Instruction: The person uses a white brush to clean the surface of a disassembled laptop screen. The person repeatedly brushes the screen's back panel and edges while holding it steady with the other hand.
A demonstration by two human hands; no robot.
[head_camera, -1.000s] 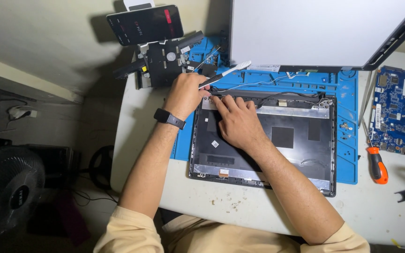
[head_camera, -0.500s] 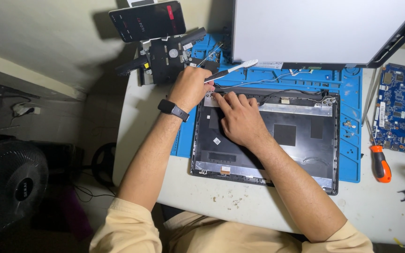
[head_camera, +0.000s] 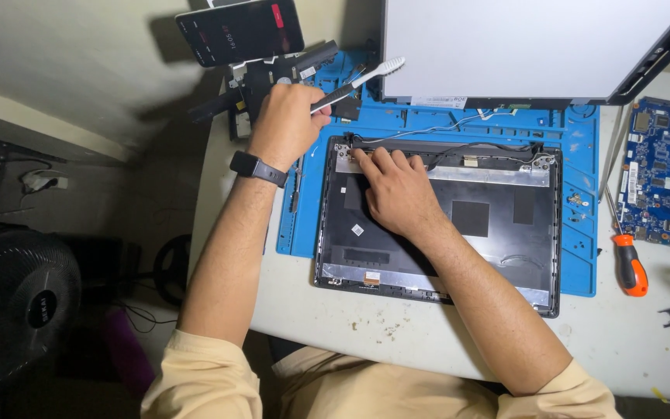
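Observation:
A dark laptop lid shell (head_camera: 474, 233) lies open-side up on a blue work mat (head_camera: 575, 132). My right hand (head_camera: 397, 190) rests flat on its upper left part, fingertips at the hinge edge near thin cables (head_camera: 459, 147). My left hand (head_camera: 284, 124), with a dark watch on the wrist, is raised to the left of the shell and grips a toothbrush (head_camera: 358, 81) with a white head and dark handle. The brush points up and to the right, clear of the shell.
A white display panel (head_camera: 521, 46) leans at the back. A phone (head_camera: 238, 31) stands on a black holder (head_camera: 273, 77) at top left. A blue circuit board (head_camera: 664, 171) and an orange-handled screwdriver (head_camera: 626, 260) lie on the right. A fan (head_camera: 17, 310) stands on the floor to the left.
My left hand has lifted the toothbrush up and to the left, away from the shell's hinge corner. My right hand has stayed on the shell.

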